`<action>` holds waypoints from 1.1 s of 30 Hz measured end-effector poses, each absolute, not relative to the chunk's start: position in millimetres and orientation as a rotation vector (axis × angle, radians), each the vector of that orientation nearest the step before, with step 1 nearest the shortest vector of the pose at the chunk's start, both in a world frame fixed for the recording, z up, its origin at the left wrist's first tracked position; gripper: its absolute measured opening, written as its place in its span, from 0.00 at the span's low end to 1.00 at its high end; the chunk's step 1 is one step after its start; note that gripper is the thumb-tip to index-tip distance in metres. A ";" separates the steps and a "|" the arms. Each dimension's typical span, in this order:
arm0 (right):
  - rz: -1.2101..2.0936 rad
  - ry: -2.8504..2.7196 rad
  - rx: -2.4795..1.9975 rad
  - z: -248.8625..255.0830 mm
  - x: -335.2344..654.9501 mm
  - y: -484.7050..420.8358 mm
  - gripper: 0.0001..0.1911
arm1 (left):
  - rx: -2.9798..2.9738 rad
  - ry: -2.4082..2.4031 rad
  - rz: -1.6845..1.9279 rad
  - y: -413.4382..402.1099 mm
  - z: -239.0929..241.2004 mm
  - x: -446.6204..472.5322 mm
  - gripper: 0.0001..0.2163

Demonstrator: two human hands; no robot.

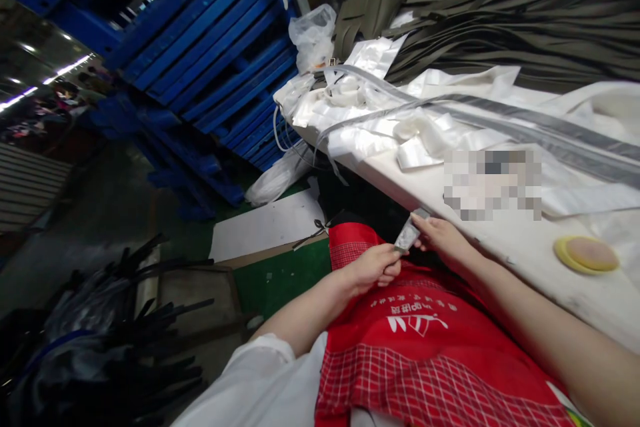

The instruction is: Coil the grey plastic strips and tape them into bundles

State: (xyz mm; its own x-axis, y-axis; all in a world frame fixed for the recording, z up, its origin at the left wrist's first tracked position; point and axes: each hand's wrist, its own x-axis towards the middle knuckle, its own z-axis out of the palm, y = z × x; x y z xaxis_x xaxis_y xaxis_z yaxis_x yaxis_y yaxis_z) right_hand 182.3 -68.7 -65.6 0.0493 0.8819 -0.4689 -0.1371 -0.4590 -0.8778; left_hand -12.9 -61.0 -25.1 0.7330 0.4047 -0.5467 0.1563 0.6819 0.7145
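A short piece of grey reflective strip (409,233) is held between both hands just below the edge of the white table (525,247). My left hand (373,267) pinches its lower end above my red apron (415,340). My right hand (440,237) pinches its upper end, fingers closed, next to the table edge. Long grey reflective strips (525,121) run across the table over white fabric pieces (400,127).
A yellow round pad (586,255) lies on the table at right. Dark olive webbing (525,7) is piled behind. Blue pallets (220,60) lean at left. Scissors (313,233) and white board (265,227) lie on the green floor. Black strips (110,333) are heaped lower left.
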 end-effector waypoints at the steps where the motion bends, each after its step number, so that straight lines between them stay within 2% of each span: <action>1: 1.543 -0.803 -1.523 -66.0 182.2 -70.8 0.27 | 0.830 0.742 0.151 -58.6 -24.6 -11.8 0.12; 4: 1.534 -0.859 -1.618 -65.8 180.5 -75.5 0.27 | 0.855 0.715 0.144 -52.4 -22.4 -10.3 0.09; 9: 1.530 -0.957 -1.644 -67.1 172.7 -75.8 0.27 | 0.896 0.752 0.165 -49.8 -22.0 -8.2 0.10; 11: 1.523 -0.982 -1.651 -69.4 167.8 -74.9 0.28 | 0.876 0.764 0.173 -49.5 -23.8 -6.1 0.12; 15: 1.534 -1.033 -1.672 -70.5 166.7 -75.0 0.30 | 0.817 0.830 0.124 -47.2 -28.2 -4.5 0.22; 17: 1.544 -1.073 -1.704 -66.4 176.4 -75.5 0.32 | 0.801 0.838 0.105 -45.0 -27.1 -6.9 0.20; 20: 1.241 -1.230 -1.704 -55.6 197.6 -75.1 0.27 | 0.726 0.718 0.140 -40.4 -17.2 -11.1 0.15; 22: 1.051 -1.376 -1.529 -49.1 203.4 -74.5 0.23 | 0.679 0.601 0.196 -35.9 -6.0 -10.5 0.15; 24: 1.187 -1.502 -1.305 -45.2 194.9 -75.8 0.26 | 0.672 0.509 0.308 -27.9 6.4 -6.2 0.16; 25: 1.353 -1.547 -1.219 -43.8 185.9 -77.9 0.23 | 0.693 0.485 0.409 -21.8 12.4 -3.6 0.17; 26: 1.528 -1.565 -1.156 -42.0 175.3 -81.0 0.20 | 0.741 0.489 0.549 -14.2 17.8 -1.6 0.17; 29: 1.781 -1.470 -1.070 -26.0 151.2 -93.7 0.25 | 1.160 0.690 0.991 10.9 28.4 -3.5 0.14; 31: 1.734 -1.321 -1.095 -3.6 152.6 -96.9 0.23 | 1.632 0.843 1.020 19.6 28.9 -10.8 0.12; 33: 1.611 -1.130 -1.150 21.6 167.8 -88.6 0.21 | 1.983 0.854 0.864 16.1 25.3 -17.6 0.11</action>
State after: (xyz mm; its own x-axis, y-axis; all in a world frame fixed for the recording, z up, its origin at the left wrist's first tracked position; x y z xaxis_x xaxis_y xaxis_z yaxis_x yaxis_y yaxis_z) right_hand 167.8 -88.6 21.6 -0.2308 0.9496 -0.2122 -0.1242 -0.2450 -0.9615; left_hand -17.6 16.1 25.3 0.5403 0.7983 0.2662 0.2572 -0.4579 0.8510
